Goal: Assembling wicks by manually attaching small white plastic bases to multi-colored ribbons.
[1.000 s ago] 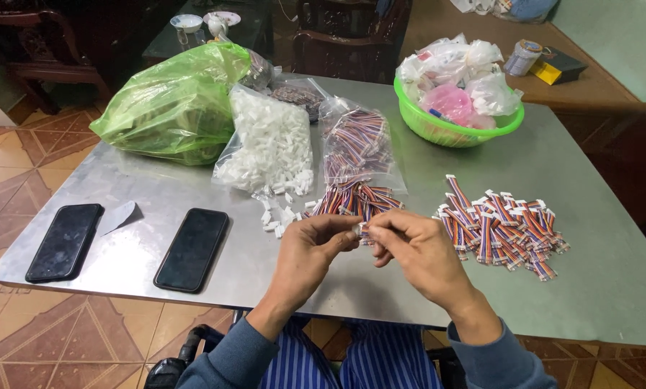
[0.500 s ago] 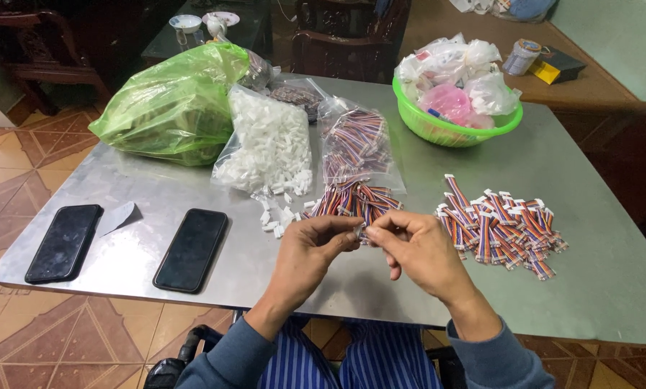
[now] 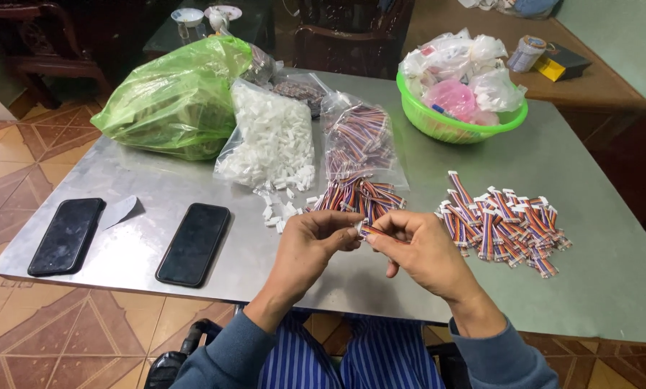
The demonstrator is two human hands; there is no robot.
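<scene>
A striped wire bundle (image 3: 375,232) is pinched between the left hand (image 3: 310,241) and right hand (image 3: 425,248) above the worktop (image 3: 589,238). A finished heap (image 3: 501,223) lies right (seemingly capped); loose wires (image 3: 359,196) and white connectors (image 3: 279,212) remain unused.

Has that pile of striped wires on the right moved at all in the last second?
No. The pile of striped wires lies in the same spot, right of the hands and below the green basket, just as before.
</scene>
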